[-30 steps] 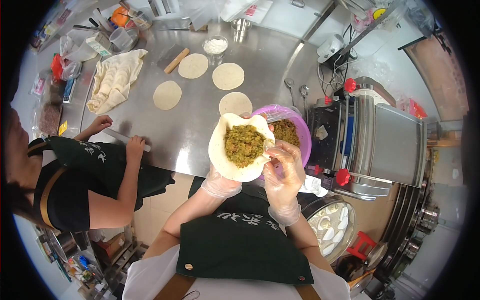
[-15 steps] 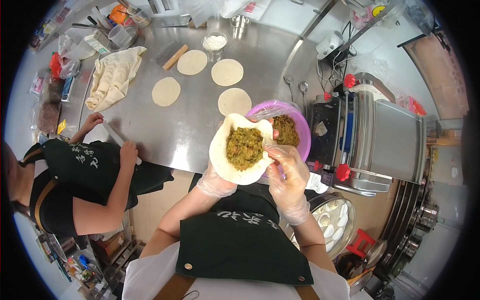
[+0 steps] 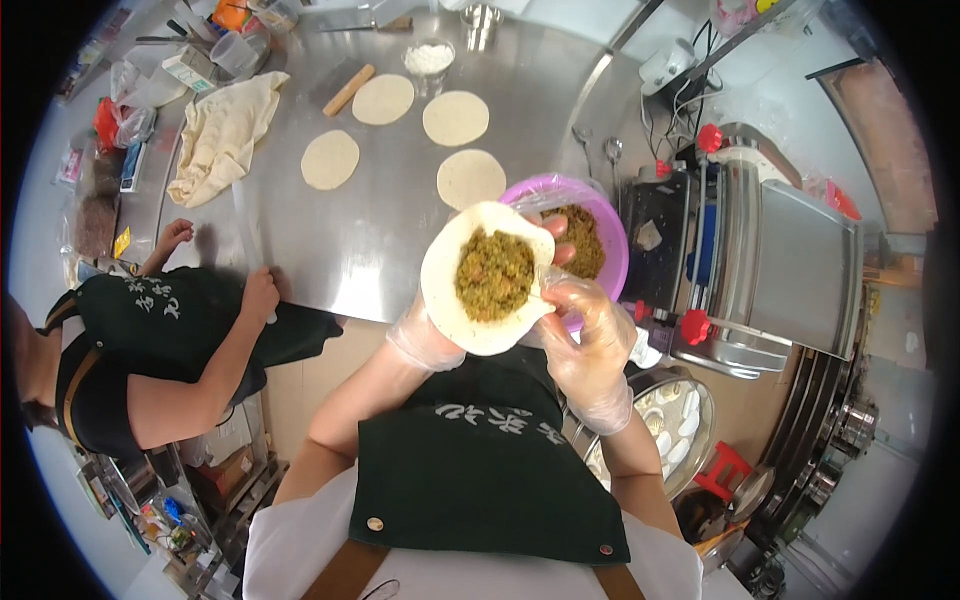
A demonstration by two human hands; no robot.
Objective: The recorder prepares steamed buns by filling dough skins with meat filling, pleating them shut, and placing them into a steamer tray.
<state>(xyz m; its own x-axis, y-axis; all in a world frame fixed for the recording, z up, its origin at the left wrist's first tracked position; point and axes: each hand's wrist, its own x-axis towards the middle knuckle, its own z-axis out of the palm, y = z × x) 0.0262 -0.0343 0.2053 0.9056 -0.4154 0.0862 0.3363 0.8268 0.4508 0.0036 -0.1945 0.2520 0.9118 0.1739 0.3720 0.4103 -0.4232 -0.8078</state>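
My gloved left hand (image 3: 425, 338) cradles a round dough wrapper (image 3: 448, 280) from underneath, its fingertips showing past the right edge. A mound of chunky green-brown filling (image 3: 495, 272) lies in the wrapper's middle. My gloved right hand (image 3: 590, 345) pinches the lower right rim, where a small fold shows. Just behind is a purple bowl (image 3: 615, 240) of similar filling, with clear plastic over part of its rim. Several flat dough rounds (image 3: 470, 175) lie on the steel table beyond.
A co-worker's hand (image 3: 262, 292) grips a pale rod at left. Cloth (image 3: 222, 135), a rolling pin (image 3: 348, 90) and a bowl of white stuff (image 3: 428, 58) sit on the steel table (image 3: 350, 250). Right are spoons (image 3: 613, 155), a steel machine (image 3: 800, 270) and a round tray (image 3: 685, 430) of white pieces.
My hands and the wrapper have shifted slightly up and to the right in view. The co-worker has leaned a little left, and the left-side hand has come off the rod.
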